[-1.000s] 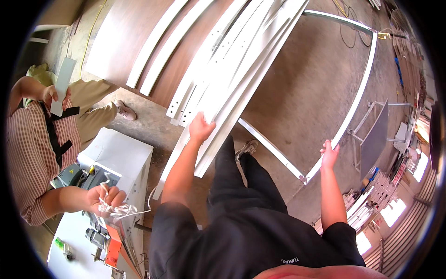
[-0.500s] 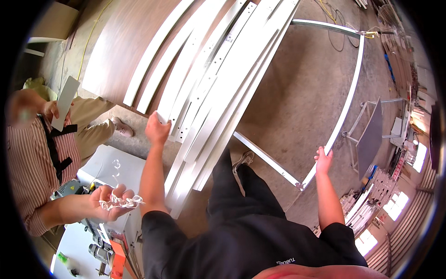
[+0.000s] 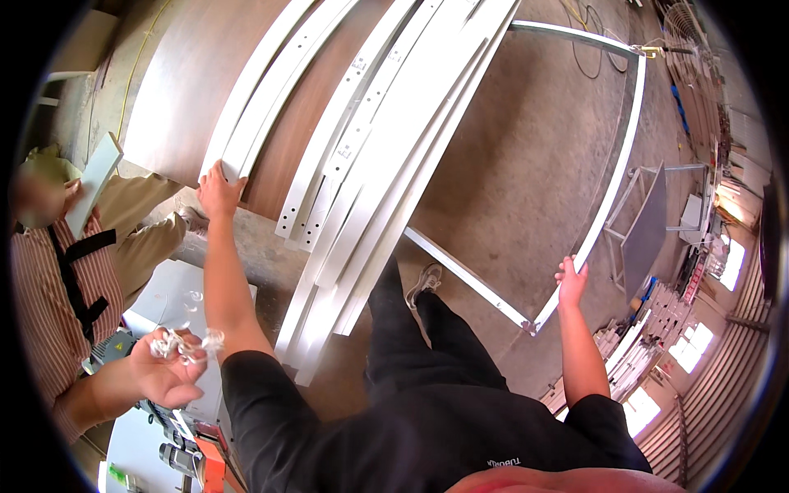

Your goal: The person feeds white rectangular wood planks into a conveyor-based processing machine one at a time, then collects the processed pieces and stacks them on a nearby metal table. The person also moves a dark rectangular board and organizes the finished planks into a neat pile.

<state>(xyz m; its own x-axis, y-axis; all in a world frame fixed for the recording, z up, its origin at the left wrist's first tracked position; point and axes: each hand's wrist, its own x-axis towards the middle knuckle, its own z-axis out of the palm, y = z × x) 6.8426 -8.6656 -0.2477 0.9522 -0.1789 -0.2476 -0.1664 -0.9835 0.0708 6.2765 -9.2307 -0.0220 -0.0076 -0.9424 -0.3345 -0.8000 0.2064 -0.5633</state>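
- In a cluttered workshop, the near ends of two white strips (image 3: pixel 269 103) are spanned by the left hand (image 3: pixel 220 195), its grip closed over both, fingers on the outer strip and thumb at the inner one.
- The pair is laid lengthwise on a brown wood-grain panel (image 3: pixel 177 107), side by side; their far ends are cut off by the picture's upper edge.
- A white frame (image 3: pixel 468 279) is grasped by the right hand (image 3: pixel 573 283), the fingers curled around its curved-looking side bar near a corner; whether its weight is borne by the floor (image 3: pixel 526 140) cannot be told.
- Between the hands, a stack of white strips (image 3: pixel 394 156) is fanned out, some pieces marked by dark holes.
- For clean handling, the pair is best kept level and guided from both edges, so that the long far ends are not swung askew and the panel's face is not scraped.
- The frame should be held steady meanwhile, since the overlapping stack could be knocked by a tilt, in all likelihood.
- At left, a bundle of white cord (image 3: pixel 185 343) is held in a co-worker's hand (image 3: pixel 168 378), near the left forearm; room should be left there.
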